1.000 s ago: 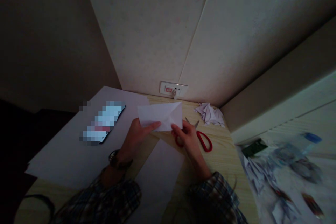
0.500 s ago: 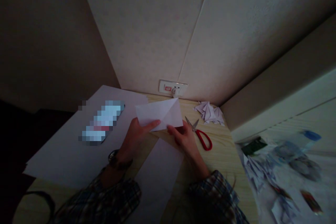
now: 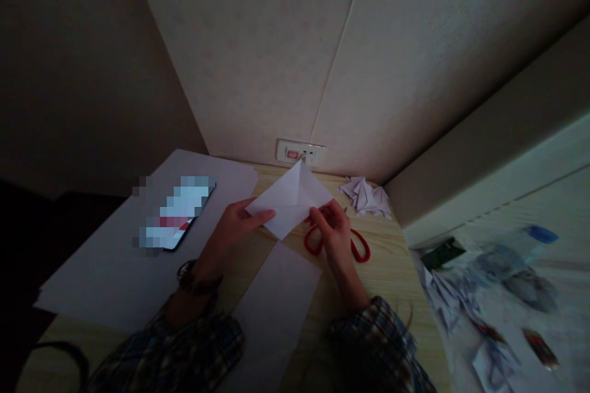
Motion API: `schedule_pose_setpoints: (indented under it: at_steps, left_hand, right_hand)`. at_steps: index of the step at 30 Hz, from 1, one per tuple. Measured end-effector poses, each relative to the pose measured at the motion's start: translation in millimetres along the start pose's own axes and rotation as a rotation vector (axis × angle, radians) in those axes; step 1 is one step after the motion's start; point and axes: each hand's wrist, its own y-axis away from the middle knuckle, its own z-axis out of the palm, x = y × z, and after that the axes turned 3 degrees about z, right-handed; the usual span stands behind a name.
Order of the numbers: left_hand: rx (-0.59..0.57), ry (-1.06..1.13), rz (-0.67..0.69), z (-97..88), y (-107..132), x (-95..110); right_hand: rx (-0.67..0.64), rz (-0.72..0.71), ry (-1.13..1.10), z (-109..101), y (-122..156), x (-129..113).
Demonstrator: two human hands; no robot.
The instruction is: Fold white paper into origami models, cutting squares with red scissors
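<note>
A creased white sheet of paper (image 3: 295, 193) is held up over the wooden table, turned like a diamond with one corner pointing at the wall. My left hand (image 3: 239, 221) pinches its left corner, thumb on top. At the right corner my right hand (image 3: 330, 224) grips it between thumb and fingers. Behind my right hand lie red-handled scissors (image 3: 362, 245), their blades mostly hidden. Beneath the held sheet, a long strip of white paper (image 3: 276, 313) rests on the table between my forearms.
A phone (image 3: 179, 215) with a blurred screen lies on a stack of white paper (image 3: 106, 258) at left. Folded paper pieces (image 3: 366, 196) sit at the back right, near a wall socket (image 3: 300, 152). Past the table's right edge are a clear bottle (image 3: 502, 264) and more folded paper (image 3: 445, 298).
The held sheet has turned from lying lengthwise to a diamond, and both hands have shifted to its side corners. My right hand now covers part of the scissors.
</note>
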Motion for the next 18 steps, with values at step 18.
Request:
schedule_pose_setpoints:
  at_steps: [18]
  left_hand:
    - [-0.193,-0.208,0.082,-1.3,-5.7,-2.8]
  right_hand:
    - [-0.018,-0.02,-0.012,-1.4,-1.5,-1.7]
